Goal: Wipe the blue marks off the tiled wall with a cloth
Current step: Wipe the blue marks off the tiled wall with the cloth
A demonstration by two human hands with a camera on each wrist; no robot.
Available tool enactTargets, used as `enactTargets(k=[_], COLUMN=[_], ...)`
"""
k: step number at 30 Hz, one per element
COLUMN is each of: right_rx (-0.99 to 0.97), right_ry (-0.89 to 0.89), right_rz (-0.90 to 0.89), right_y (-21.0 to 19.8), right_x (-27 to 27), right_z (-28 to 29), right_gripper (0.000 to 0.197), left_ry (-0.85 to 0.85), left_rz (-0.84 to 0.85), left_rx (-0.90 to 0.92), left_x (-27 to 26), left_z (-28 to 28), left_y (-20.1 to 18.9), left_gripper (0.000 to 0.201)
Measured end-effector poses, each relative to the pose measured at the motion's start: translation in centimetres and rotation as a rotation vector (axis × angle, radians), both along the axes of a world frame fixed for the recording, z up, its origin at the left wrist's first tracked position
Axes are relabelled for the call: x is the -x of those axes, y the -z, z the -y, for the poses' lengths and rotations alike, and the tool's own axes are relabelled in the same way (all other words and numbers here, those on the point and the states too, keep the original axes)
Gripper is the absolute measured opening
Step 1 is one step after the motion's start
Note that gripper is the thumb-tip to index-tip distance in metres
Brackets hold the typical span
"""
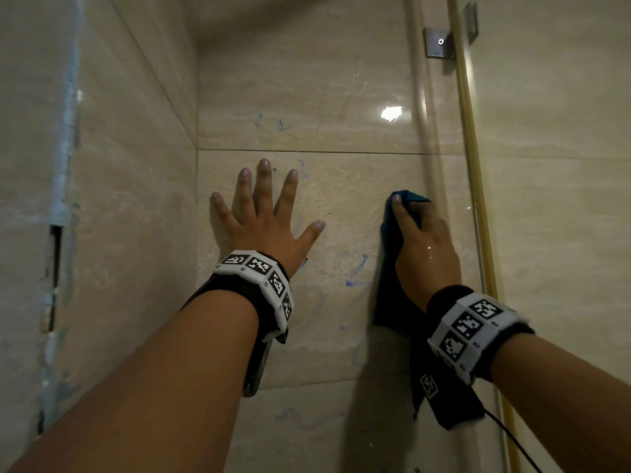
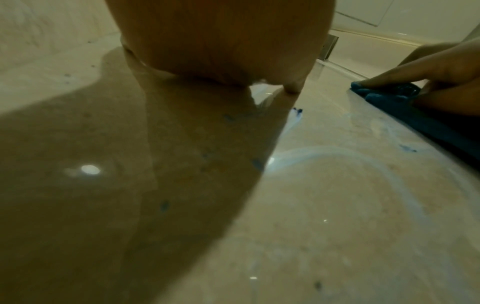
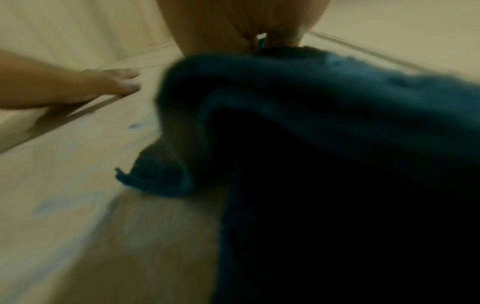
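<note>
The beige tiled wall (image 1: 341,186) carries faint blue marks (image 1: 356,271), some above the tile joint and some low down. My left hand (image 1: 264,213) lies flat on the wall with its fingers spread, holding nothing. To its right my right hand (image 1: 421,247) presses a dark blue cloth (image 1: 389,295) against the wall, the forefinger stretched along the cloth's top edge; the other fingers are hidden, so the grip is unclear. The cloth hangs down under the wrist. In the left wrist view the cloth (image 2: 405,109) and smeared blue marks (image 2: 298,112) show on the glossy tile.
A glass panel with a gold edge strip (image 1: 474,172) and a metal bracket (image 1: 438,42) stands right of the cloth. A side wall (image 1: 129,186) meets the tiled wall at a corner on the left. A cable (image 1: 512,442) hangs from my right wrist.
</note>
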State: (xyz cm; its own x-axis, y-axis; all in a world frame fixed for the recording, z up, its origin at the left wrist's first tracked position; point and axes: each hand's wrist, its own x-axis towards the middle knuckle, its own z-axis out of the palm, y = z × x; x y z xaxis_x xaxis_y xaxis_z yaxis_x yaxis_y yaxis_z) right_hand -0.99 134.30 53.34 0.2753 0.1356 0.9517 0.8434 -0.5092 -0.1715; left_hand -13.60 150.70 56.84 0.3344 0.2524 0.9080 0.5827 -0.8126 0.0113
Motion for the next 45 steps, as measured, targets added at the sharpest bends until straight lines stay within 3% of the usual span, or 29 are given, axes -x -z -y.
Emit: enactTargets(k=[4,9,12,20,27,37,45], right_rx=[-0.013,0.175,0.148,-0.076,-0.121,-0.061,-0.008], right_ry=[-0.007,0.010,-0.021,-0.040,0.043,0.066,0.000], right_rz=[-0.015,0.114,0.155,-0.050,-0.172,-0.152,-0.092], right_y=[-1.3,0.2,0.4,-3.4,-2.3,0.2,-1.0], right_x=[0.2,1.0,0.4,-0.9,-0.9,0.1,0.0], right_z=[-0.4,-1.1,-1.0,0.7,0.7,-0.1,0.0], right_gripper=[0.071,0.075,0.074,0.068,0.071,0.073,0.074], left_ry=[-0.006,0.009,0.003,-0.005,-0.004,-0.011,0.004], left_rz=[0.000,-0.010,-0.021,-0.032,-0.038,-0.036,-0.020], left_rx=[-0.005,0.003,0.010,0.028,0.036,0.032,0.024], left_x=[0.0,0.1,0.1,0.1,0.2,0.2,0.1], left_z=[0.0,0.1,0.2,0.3,0.4,0.4,0.3], left_y=[0.0,0.0,0.0,-0.1,-0.1,0.0,0.0], left_gripper=[0.083,0.083,0.083,0.081,0.080,0.081,0.080])
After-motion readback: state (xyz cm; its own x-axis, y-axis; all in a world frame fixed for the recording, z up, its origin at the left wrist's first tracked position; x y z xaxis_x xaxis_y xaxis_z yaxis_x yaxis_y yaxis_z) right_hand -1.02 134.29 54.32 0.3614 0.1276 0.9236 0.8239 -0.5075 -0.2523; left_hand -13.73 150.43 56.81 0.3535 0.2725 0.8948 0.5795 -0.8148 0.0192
